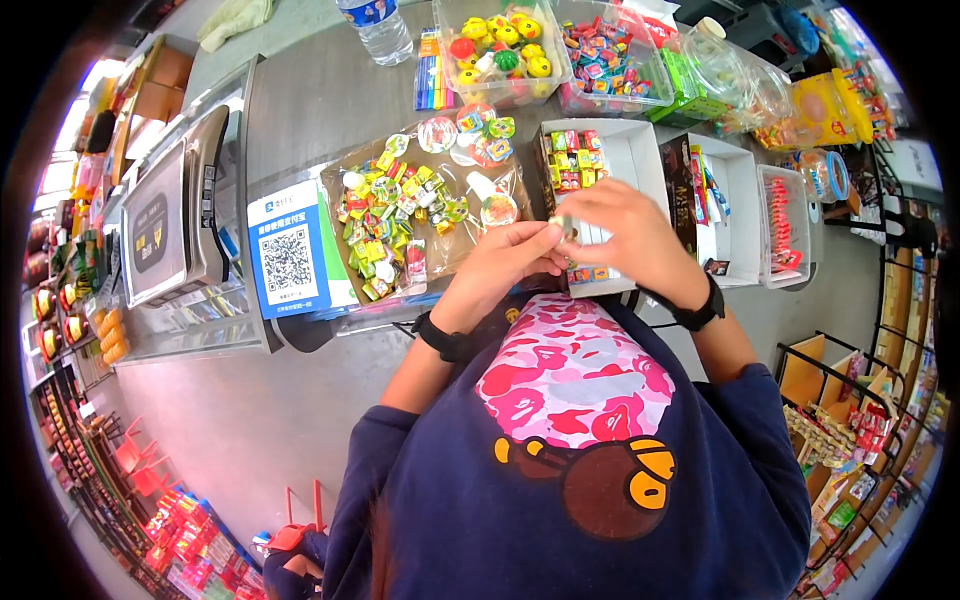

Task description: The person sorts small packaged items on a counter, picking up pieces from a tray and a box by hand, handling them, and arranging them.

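My left hand (508, 258) and my right hand (630, 238) meet in front of my chest, above the near edge of a white box (635, 150). Both pinch a small candy (562, 226) between their fingertips; its details are partly covered by the fingers. Rows of small wrapped candies (575, 160) fill the left part of the white box, and a few blue-and-red ones (590, 274) lie at its near end. Left of my hands, a pile of loose green and yellow wrapped candies (385, 215) lies on a brown sheet (455, 255) along with round stickers or lids (437, 134).
A QR code card (288, 250) and a screen device (175, 220) stand at left. Behind are a water bottle (380, 35), a tub of yellow duck toys (500, 50) and a tub of wrapped sweets (612, 60). A second white box (730, 225) and a clear tub (785, 225) stand at right.
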### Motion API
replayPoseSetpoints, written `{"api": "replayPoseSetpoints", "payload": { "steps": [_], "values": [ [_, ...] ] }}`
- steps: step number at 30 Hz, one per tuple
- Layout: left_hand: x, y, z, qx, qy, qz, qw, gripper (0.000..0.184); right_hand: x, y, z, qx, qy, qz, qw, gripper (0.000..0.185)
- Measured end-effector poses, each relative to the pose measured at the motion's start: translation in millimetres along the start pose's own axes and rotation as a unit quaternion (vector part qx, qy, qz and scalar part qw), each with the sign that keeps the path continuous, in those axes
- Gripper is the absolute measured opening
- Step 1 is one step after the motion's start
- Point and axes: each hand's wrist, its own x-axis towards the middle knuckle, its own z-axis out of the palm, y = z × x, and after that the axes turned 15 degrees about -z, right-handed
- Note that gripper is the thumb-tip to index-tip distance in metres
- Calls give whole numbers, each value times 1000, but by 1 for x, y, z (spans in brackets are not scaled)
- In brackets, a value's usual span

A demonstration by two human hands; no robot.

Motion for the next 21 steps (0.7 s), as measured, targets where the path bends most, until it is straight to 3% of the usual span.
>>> {"api": "replayPoseSetpoints", "payload": {
  "steps": [3, 5, 6, 8, 21],
  "values": [
    [5, 1, 13, 81, 64, 44, 994, 35, -4, 35, -16, -95, 39, 3, 995, 31],
    [11, -6, 12, 149, 90, 78, 982, 37, -5, 60, -23, -228, 33, 45, 972, 31],
    [11, -7, 12, 150, 87, 79, 982, 37, -2, 62, -24, -230, 32, 46, 972, 31],
    [11, -9, 14, 167, 78, 66, 981, 36, 7, 64, -24, -211, -67, 130, 966, 31],
    [12, -18, 4, 152, 73, 85, 982, 33, 19, 92, -7, -230, -129, 99, 959, 32]
  ]
}}
